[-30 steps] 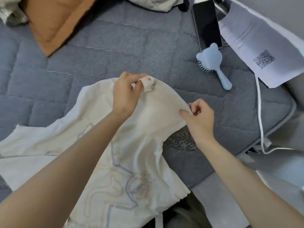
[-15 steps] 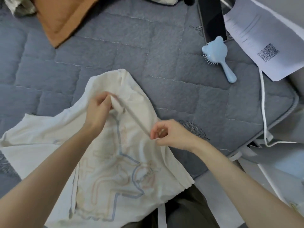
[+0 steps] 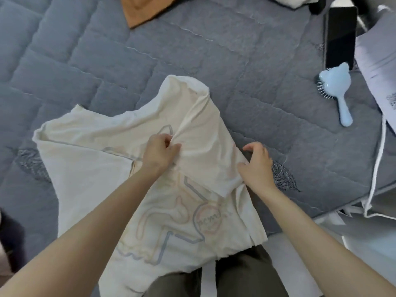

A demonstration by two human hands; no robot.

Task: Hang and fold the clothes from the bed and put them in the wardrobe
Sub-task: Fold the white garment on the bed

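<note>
1. Cream T-shirt (image 3: 102,159) lies spread on the grey quilted bed cover (image 3: 85,61) with its pastel line print (image 3: 171,228) facing up. Its hem reaches the near edge of the bed, over the person's dark olive trousers (image 3: 242,275).
2. The shirt's right side is doubled over toward the middle. This makes a flap that runs from the far end down across the upper part of the print.
3. The left hand (image 3: 160,151) is near the middle of the shirt. Its thumb and fingers pinch a bunched ridge of cloth, and creases fan away from the pinch toward the far end.
4. The right hand (image 3: 257,166) sits at the right edge of the folded flap with its fingers curled and its thumb against the edge of the fabric. Whether it actually grips the cloth cannot be told.
5. A light blue hairbrush (image 3: 336,82) with bear ears lies on the cover, well to the right of the shirt, bristles toward the left.
6. Just beyond the hairbrush lies a black phone (image 3: 339,37), screen dark, with a printed sheet of paper (image 3: 375,61) beside it at the right edge.
7. A white cable (image 3: 378,168) runs down along the right side of the bed.
8. An orange-brown cloth (image 3: 145,9) lies at the far edge of the view.
</note>
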